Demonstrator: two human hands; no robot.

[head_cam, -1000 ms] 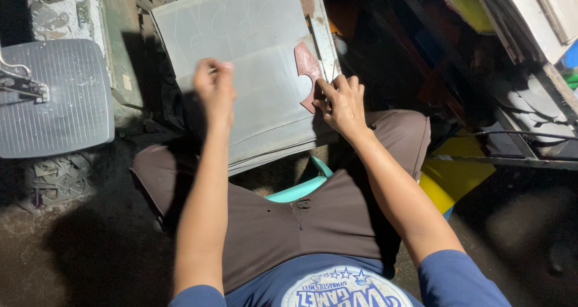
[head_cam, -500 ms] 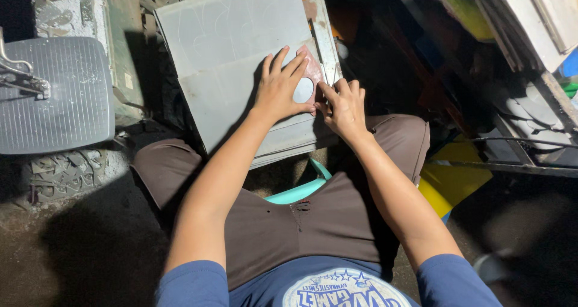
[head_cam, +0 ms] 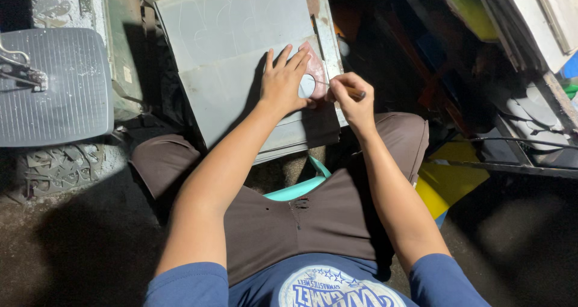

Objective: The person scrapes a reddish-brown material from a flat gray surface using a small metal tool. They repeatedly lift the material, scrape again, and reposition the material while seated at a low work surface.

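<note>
A grey metal sheet (head_cam: 235,54) leans across my knees. On its right edge lies a flat pink template (head_cam: 315,67) with a round hole. My left hand (head_cam: 283,81) presses flat on the template, fingers spread. My right hand (head_cam: 352,99) is closed around a thin pointed scriber (head_cam: 343,88), and the tip touches the template's edge near the hole. Faint scratched curves show on the upper part of the sheet.
A grey ribbed plastic seat (head_cam: 54,84) stands at the left. A teal stool rim (head_cam: 295,189) shows between my legs. Yellow sheets (head_cam: 448,177) lie at the right under a dark rack (head_cam: 524,102) with stacked panels. The ground is dark dirt.
My left hand came from the sheet's middle onto the pink template and pressed it flat. My right hand lifted off the template's edge and now holds the scriber to it.
</note>
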